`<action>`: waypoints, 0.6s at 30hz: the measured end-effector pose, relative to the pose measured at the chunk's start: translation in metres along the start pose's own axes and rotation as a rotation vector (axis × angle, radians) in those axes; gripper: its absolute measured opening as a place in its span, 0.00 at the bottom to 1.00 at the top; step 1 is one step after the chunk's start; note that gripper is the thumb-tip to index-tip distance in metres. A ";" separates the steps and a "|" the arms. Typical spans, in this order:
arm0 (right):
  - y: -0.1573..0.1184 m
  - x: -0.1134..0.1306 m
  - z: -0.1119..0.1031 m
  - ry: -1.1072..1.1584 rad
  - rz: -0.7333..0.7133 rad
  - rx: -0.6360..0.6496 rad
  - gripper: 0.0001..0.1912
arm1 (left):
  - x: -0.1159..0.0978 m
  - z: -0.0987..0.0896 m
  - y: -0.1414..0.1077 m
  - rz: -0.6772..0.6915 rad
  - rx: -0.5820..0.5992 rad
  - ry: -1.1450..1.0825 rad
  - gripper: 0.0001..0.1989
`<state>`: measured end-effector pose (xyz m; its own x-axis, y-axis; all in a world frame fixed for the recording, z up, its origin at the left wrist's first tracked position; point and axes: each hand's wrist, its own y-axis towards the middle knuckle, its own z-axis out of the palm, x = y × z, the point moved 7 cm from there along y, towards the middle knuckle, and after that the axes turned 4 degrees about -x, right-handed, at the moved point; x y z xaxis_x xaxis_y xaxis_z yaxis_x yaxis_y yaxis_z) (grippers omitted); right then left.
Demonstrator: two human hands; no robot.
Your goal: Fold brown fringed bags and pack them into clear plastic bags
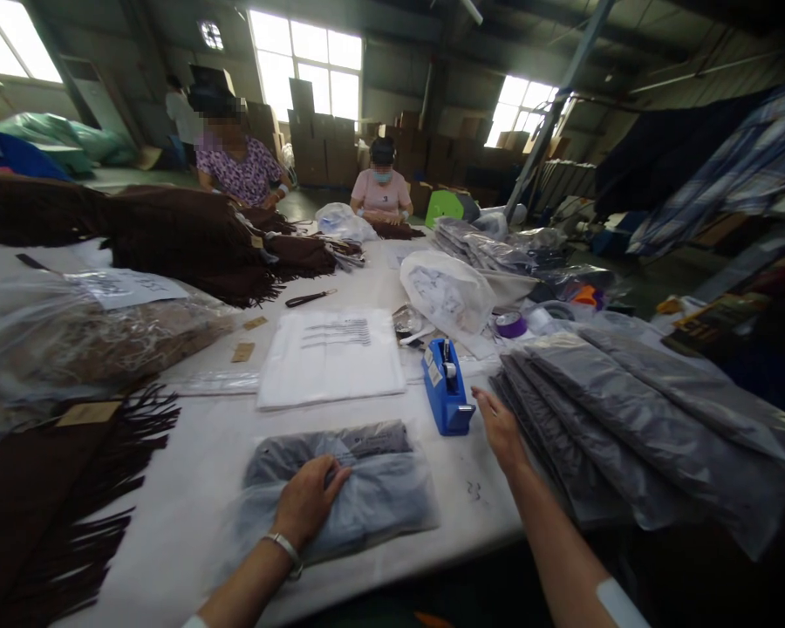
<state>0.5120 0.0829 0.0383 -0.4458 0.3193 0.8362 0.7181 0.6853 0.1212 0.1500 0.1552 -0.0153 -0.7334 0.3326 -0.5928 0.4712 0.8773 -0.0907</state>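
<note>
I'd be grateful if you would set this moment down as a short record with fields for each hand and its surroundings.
left hand: pressing on a plastic-bagged grey garment
right hand: nearest a blue tape dispenser
beside right hand: stack of bagged grey garments
rest: brown fringed garments, a seated co-worker, another co-worker, stacked cardboard boxes

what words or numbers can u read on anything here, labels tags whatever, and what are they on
No word or number can be read clearly in this view.
Blue plastic tape dispenser: small white label, too small to read.
Folded white sheet: dark printed lines, too blurred to read.
White paper sheet on a clear plastic bag: print too blurred to read.
Tan cardboard tag on brown suede fringe: any marks too small to read.
</note>
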 end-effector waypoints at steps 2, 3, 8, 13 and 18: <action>0.003 0.012 0.010 0.033 -0.014 0.072 0.27 | 0.002 0.001 0.000 -0.008 -0.002 -0.004 0.13; 0.000 0.017 0.012 0.043 -0.021 0.075 0.29 | 0.003 0.002 0.000 -0.012 -0.003 -0.008 0.13; -0.044 0.006 0.006 0.095 0.026 -0.069 0.30 | 0.006 0.003 -0.002 -0.017 -0.009 -0.028 0.12; -0.055 -0.024 -0.012 -0.108 0.039 -0.114 0.33 | 0.008 0.002 -0.003 -0.032 -0.017 -0.031 0.12; -0.064 0.030 0.022 -0.095 -0.139 0.269 0.35 | 0.011 0.003 -0.001 -0.048 0.002 -0.080 0.12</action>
<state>0.4407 0.0630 0.0434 -0.5865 0.2615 0.7665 0.4857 0.8709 0.0745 0.1428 0.1568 -0.0238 -0.7136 0.2613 -0.6500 0.4377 0.8907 -0.1225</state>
